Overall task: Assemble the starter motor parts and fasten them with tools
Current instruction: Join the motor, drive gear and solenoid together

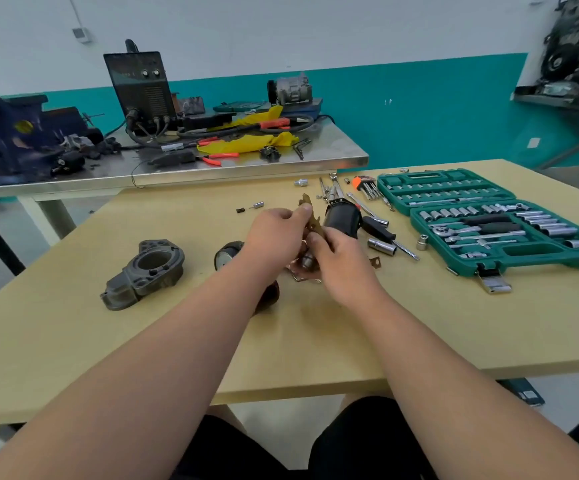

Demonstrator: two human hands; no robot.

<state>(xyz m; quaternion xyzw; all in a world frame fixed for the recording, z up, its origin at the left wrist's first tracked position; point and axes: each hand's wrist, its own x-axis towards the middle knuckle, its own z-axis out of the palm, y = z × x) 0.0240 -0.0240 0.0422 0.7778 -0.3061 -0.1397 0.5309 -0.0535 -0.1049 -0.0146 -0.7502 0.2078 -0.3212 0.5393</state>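
Note:
Over the middle of the wooden table (pixel 177 341), my left hand (pixel 276 233) pinches the upper end of a flat brown lever-like part (pixel 307 204). My right hand (pixel 336 258) grips its lower end together with a small metal cylindrical piece (pixel 306 262). A black cylindrical motor body (pixel 341 218) stands just behind my hands. The grey cast nose housing (pixel 146 271) lies to the left. A dark round part (pixel 227 256) sits left of my left wrist, and another dark part (pixel 270 294) is half hidden under my left forearm.
An open green socket set case (pixel 488 220) lies at the right. Loose sockets (pixel 381 246), a black-handled driver (pixel 385 233), hex keys (pixel 367 187) and small bolts (pixel 300 182) lie behind my hands. A metal bench (pixel 281 161) with a welder and cables stands beyond.

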